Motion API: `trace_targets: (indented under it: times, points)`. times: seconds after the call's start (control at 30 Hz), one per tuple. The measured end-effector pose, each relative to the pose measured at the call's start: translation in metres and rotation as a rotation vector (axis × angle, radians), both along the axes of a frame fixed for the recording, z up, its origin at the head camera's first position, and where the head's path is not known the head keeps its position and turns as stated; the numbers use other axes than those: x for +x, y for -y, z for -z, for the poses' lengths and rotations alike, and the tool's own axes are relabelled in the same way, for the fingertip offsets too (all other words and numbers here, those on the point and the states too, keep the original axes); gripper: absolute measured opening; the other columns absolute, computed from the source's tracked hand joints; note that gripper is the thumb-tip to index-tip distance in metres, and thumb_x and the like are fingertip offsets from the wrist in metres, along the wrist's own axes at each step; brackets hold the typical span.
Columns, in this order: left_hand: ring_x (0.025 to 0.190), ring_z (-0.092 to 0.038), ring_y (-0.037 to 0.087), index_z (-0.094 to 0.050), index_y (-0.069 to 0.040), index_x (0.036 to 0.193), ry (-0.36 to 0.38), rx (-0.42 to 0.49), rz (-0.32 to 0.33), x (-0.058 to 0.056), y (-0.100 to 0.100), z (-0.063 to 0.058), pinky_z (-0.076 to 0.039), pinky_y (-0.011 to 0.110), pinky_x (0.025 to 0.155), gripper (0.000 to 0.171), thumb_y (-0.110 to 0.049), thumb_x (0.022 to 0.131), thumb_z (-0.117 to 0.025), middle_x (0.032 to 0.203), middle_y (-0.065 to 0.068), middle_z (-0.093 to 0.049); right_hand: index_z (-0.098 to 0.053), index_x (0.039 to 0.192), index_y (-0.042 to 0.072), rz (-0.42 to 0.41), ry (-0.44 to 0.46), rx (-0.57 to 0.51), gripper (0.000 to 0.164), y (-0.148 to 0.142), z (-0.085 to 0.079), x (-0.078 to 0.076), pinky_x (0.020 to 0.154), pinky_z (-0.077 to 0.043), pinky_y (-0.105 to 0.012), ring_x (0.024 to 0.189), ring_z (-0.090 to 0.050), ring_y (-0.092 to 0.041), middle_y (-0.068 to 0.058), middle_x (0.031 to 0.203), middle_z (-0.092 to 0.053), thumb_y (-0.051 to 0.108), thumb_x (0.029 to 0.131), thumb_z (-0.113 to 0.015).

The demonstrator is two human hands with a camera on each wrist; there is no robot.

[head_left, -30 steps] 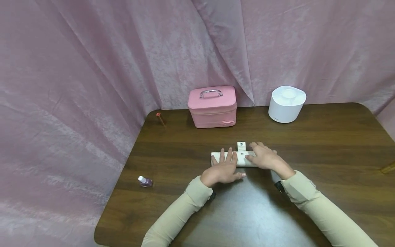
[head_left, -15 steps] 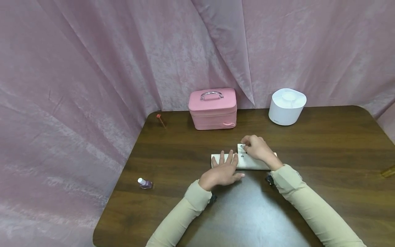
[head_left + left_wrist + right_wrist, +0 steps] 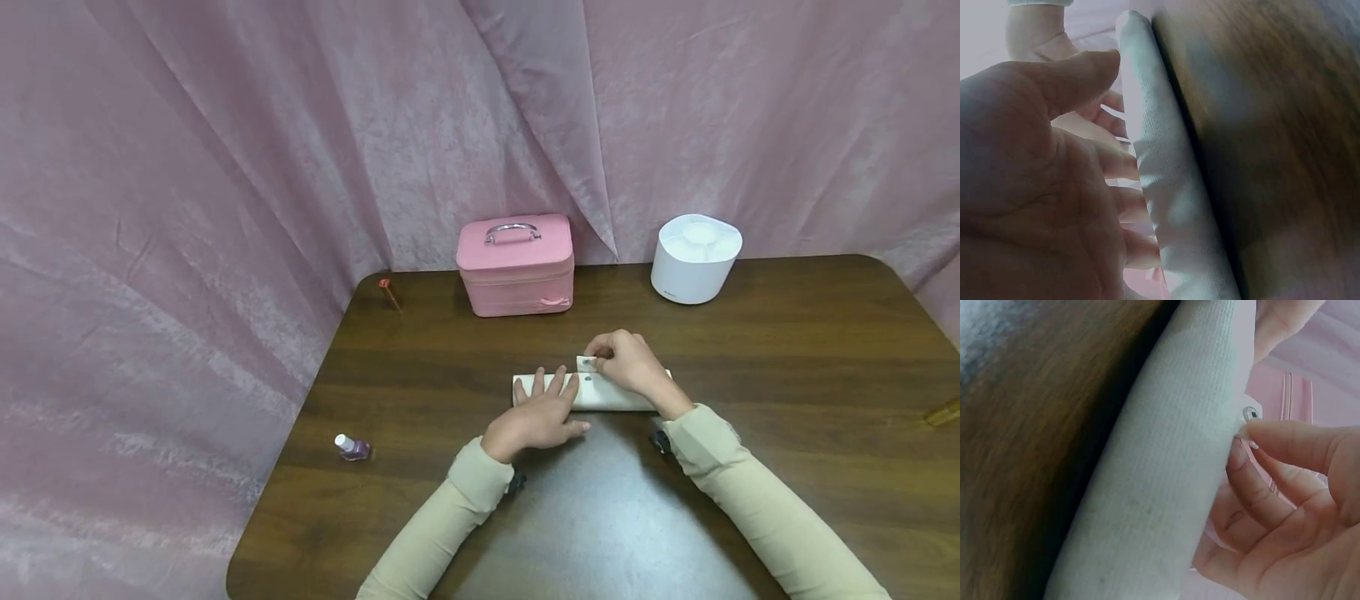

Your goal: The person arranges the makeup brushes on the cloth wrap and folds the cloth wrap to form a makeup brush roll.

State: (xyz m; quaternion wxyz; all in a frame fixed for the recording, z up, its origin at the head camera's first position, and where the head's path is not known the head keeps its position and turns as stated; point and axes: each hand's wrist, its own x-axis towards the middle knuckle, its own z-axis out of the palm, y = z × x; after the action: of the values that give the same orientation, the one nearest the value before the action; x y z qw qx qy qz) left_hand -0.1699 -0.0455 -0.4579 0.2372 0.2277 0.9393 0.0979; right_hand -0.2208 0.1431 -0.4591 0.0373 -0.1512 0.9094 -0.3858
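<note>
A long white rolled pouch [image 3: 617, 398] with a snap tab [image 3: 584, 365] at its far side lies crosswise on the table. My left hand [image 3: 534, 422] rests on the pouch's left part with its fingers spread straight; in the left wrist view the fingers [image 3: 1125, 203] reach over the white roll [image 3: 1166, 150]. My right hand [image 3: 628, 363] pinches the snap tab between thumb and fingertips. From the right wrist view, the metal snap [image 3: 1250, 414] shows just beyond the right thumb [image 3: 1291, 440]. The right wrist hides part of the pouch's right half.
At the back of the wooden table [image 3: 435, 358] stand a pink case [image 3: 516, 279] with a metal handle and a white divided organizer [image 3: 692, 267]. A lipstick-like tube [image 3: 390, 294] lies back left, a purple nail polish bottle [image 3: 352, 447] front left, and a gold object [image 3: 943, 412] at the right edge.
My right hand has moved left from the pouch's right part to the snap tab and pinched it. The tab now stands less far out behind the roll. My left hand has stayed put.
</note>
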Motion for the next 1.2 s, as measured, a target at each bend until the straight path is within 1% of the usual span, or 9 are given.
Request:
trace_targets:
  times: [0.17, 0.3, 0.47, 0.63, 0.8, 0.97, 1.03, 1.2]
  points:
    - [0.153, -0.008, 0.041, -0.023, -0.017, 0.163, -0.022, -0.028, -0.001, -0.002, 0.001, 0.000, -0.007, 0.068, 0.115, 0.070, -0.044, 0.105, -0.051, 0.168, 0.010, -0.015, -0.077, 0.092, 0.002, -0.036, -0.048, 0.004, 0.014, 0.000, 0.003, 0.005, 0.080, -0.051, -0.048, 0.087, -0.069, -0.028, -0.009, 0.088, -0.075, -0.005, 0.087, -0.066]
    - [0.152, -0.011, 0.041, -0.025, -0.016, 0.163, -0.028, -0.039, 0.014, -0.003, 0.001, -0.002, -0.008, 0.069, 0.115, 0.067, -0.042, 0.106, -0.049, 0.168, 0.010, -0.017, -0.078, 0.090, 0.005, -0.046, -0.086, 0.011, 0.015, -0.001, 0.004, 0.008, 0.075, -0.051, -0.044, 0.081, -0.067, -0.023, -0.005, 0.084, -0.074, -0.005, 0.085, -0.067]
    - [0.152, -0.014, 0.041, -0.026, -0.018, 0.162, -0.045, -0.036, 0.024, -0.006, 0.002, -0.001, -0.012, 0.071, 0.113, 0.066, -0.042, 0.106, -0.050, 0.168, 0.009, -0.019, -0.078, 0.087, 0.006, -0.047, -0.125, 0.029, 0.015, -0.001, 0.005, 0.009, 0.069, -0.050, -0.040, 0.074, -0.064, -0.018, -0.001, 0.077, -0.072, -0.005, 0.083, -0.069]
    - [0.151, -0.018, 0.041, -0.028, -0.017, 0.162, -0.056, -0.015, 0.027, -0.008, 0.005, -0.002, -0.015, 0.072, 0.111, 0.066, -0.041, 0.105, -0.052, 0.167, 0.010, -0.022, -0.078, 0.083, 0.007, -0.056, -0.177, 0.072, 0.015, 0.001, 0.008, 0.012, 0.069, -0.051, -0.044, 0.073, -0.065, -0.019, -0.002, 0.077, -0.071, -0.005, 0.081, -0.070]
    - [0.151, -0.018, 0.040, -0.029, -0.016, 0.161, -0.046, -0.009, 0.023, -0.008, 0.005, -0.001, -0.015, 0.072, 0.112, 0.067, -0.041, 0.104, -0.053, 0.166, 0.009, -0.023, -0.077, 0.079, 0.007, -0.074, -0.228, 0.105, 0.015, 0.002, 0.009, 0.015, 0.072, -0.052, -0.049, 0.077, -0.067, -0.025, -0.007, 0.081, -0.072, -0.006, 0.079, -0.071]
    - [0.151, -0.018, 0.040, -0.029, -0.016, 0.161, -0.032, -0.003, 0.029, -0.007, 0.005, 0.000, -0.015, 0.073, 0.111, 0.067, -0.041, 0.104, -0.054, 0.166, 0.010, -0.024, -0.075, 0.077, 0.007, -0.119, -0.267, 0.149, 0.016, 0.001, 0.009, 0.019, 0.072, -0.053, -0.048, 0.078, -0.068, -0.027, -0.005, 0.081, -0.070, -0.009, 0.078, -0.071]
    - [0.151, -0.018, 0.040, -0.028, -0.016, 0.162, -0.028, -0.003, 0.033, -0.007, 0.005, 0.000, -0.015, 0.073, 0.111, 0.068, -0.041, 0.104, -0.054, 0.166, 0.009, -0.023, -0.074, 0.078, 0.007, -0.148, -0.287, 0.169, 0.016, 0.001, 0.008, 0.022, 0.069, -0.054, -0.046, 0.075, -0.066, -0.026, -0.003, 0.079, -0.067, -0.009, 0.079, -0.072]
    - [0.152, -0.016, 0.040, -0.027, -0.016, 0.162, -0.011, -0.007, 0.040, -0.008, 0.007, 0.001, -0.014, 0.073, 0.111, 0.069, -0.042, 0.104, -0.053, 0.167, 0.009, -0.022, -0.072, 0.078, 0.008, -0.223, -0.378, 0.240, 0.015, 0.001, 0.008, 0.026, 0.059, -0.051, -0.040, 0.067, -0.061, -0.021, 0.000, 0.076, -0.059, -0.006, 0.082, -0.074]
